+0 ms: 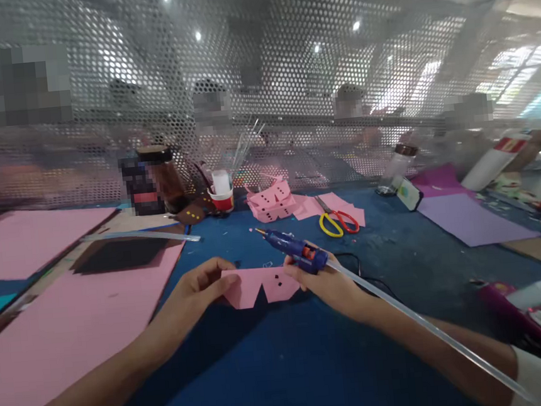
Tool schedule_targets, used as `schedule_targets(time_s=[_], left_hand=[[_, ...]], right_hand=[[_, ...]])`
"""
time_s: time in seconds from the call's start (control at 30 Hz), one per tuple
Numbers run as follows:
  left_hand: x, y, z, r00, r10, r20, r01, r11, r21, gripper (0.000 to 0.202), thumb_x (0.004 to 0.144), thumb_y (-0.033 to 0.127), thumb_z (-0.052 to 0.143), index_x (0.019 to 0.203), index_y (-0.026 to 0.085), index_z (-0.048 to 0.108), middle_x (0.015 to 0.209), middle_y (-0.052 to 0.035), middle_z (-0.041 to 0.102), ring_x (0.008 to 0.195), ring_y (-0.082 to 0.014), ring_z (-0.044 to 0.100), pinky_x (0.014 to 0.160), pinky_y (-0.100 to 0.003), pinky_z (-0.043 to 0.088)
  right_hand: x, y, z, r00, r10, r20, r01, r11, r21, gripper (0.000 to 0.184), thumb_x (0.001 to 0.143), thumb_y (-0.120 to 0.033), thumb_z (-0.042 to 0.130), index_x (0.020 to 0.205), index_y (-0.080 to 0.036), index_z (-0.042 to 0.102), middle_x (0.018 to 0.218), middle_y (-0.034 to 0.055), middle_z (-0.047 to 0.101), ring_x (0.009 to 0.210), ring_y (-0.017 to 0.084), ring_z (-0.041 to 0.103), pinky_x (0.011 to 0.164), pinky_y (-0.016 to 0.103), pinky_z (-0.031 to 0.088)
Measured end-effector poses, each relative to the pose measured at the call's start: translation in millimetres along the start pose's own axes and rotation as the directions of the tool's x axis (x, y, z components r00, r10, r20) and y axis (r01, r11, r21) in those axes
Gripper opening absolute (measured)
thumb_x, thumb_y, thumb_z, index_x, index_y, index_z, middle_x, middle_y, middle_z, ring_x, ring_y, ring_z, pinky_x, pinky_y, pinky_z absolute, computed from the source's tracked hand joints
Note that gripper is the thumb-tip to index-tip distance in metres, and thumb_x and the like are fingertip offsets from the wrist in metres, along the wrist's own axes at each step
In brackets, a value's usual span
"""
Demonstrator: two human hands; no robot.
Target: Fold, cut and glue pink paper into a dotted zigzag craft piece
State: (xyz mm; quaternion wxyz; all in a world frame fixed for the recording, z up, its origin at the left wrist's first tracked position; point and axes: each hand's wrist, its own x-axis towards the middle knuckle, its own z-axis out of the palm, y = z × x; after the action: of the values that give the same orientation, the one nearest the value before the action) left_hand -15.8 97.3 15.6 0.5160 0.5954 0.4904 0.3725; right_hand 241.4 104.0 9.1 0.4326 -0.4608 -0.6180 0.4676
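"Two hands busy in the head view: what's in them?"

"My left hand pinches the left end of a notched pink paper piece, held up above the table. My right hand is closed around a blue glue gun and reaches the paper's right end; I can't tell whether it grips that too."

"What could go wrong?"

"If the nozzle, pointing far and left, is hot, tilting it nearer could drip on the paper or burn my left hand. And the long glue stick trails near and right over my right forearm, so bumping it could twist my aim."
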Motion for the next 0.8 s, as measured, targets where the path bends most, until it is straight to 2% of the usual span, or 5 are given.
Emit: schedule_targets(time_s=[0.13, 0.3, 0.5, 0.63, 0.8], left_hand=[[-6.6, 2.4, -3.0, 0.996, 0.086, -0.026, -0.078, 0.971, 0.225, 0.033, 0.088, 0.054, 0.060, 0.101, 0.024, 0.068, 0.105, -0.0052, 0.070, 0.099, -0.0251, 0.064, 0.085, -0.035, 0.052], [-7.3, 11.5, -1.1, 0.954, 0.285, -0.092, -0.214, 0.863, 0.458, 0.033, 0.088, 0.052, 0.061, 0.112, 0.032, 0.072, 0.151, -0.0026, 0.047, 0.143, -0.0289, 0.035, 0.120, -0.046, 0.023], [-6.0, 17.4, 7.1, 0.986, 0.139, -0.094, -0.087, 0.901, 0.424, 0.031, 0.083, 0.053, 0.066, 0.093, 0.025, 0.076, 0.110, -0.0061, 0.072, 0.101, -0.0280, 0.062, 0.090, -0.036, 0.048], [-5.9, 20.7, 11.6, 0.996, 0.071, -0.051, -0.052, 0.951, 0.306, 0.032, 0.081, 0.051, 0.067, 0.079, 0.021, 0.074, 0.076, -0.0025, 0.069, 0.071, -0.0198, 0.059, 0.063, -0.027, 0.044], [-4.0, 22.0, 8.8, 0.994, 0.006, -0.111, 0.009, 0.991, 0.134, 0.030, 0.077, 0.048, 0.070, 0.072, 0.018, 0.070, 0.063, 0.0004, 0.061, 0.059, -0.0147, 0.051, 0.055, -0.024, 0.036]], right_hand=[[-2.3, -8.2, 3.1, 1.000, 0.006, 0.000, -0.006, 0.999, -0.033, 0.022, 0.082, -0.039, 0.069, 0.091, -0.020, 0.065, 0.074, -0.0034, 0.061, 0.059, 0.009, 0.051, 0.058, 0.022, 0.046], [-2.1, -15.5, 3.4, 0.999, 0.023, -0.022, -0.024, 0.998, -0.065, 0.021, 0.082, -0.040, 0.068, 0.089, -0.020, 0.065, 0.071, -0.0035, 0.059, 0.057, 0.010, 0.050, 0.059, 0.023, 0.047], [0.3, -5.8, 3.8, 0.999, -0.020, 0.032, 0.019, 0.999, 0.043, 0.022, 0.081, -0.038, 0.071, 0.093, -0.020, 0.067, 0.078, -0.0013, 0.063, 0.059, 0.010, 0.050, 0.056, 0.023, 0.046], [-1.9, -6.5, 6.0, 0.996, -0.039, 0.076, 0.033, 0.997, 0.069, 0.021, 0.083, -0.037, 0.070, 0.094, -0.020, 0.066, 0.080, -0.0016, 0.063, 0.060, 0.009, 0.050, 0.055, 0.022, 0.044], [-4.2, -13.9, 5.9, 0.998, -0.056, -0.005, 0.057, 0.998, 0.014, 0.019, 0.085, -0.037, 0.067, 0.097, -0.022, 0.065, 0.078, -0.0025, 0.061, 0.060, 0.010, 0.051, 0.058, 0.023, 0.045]])
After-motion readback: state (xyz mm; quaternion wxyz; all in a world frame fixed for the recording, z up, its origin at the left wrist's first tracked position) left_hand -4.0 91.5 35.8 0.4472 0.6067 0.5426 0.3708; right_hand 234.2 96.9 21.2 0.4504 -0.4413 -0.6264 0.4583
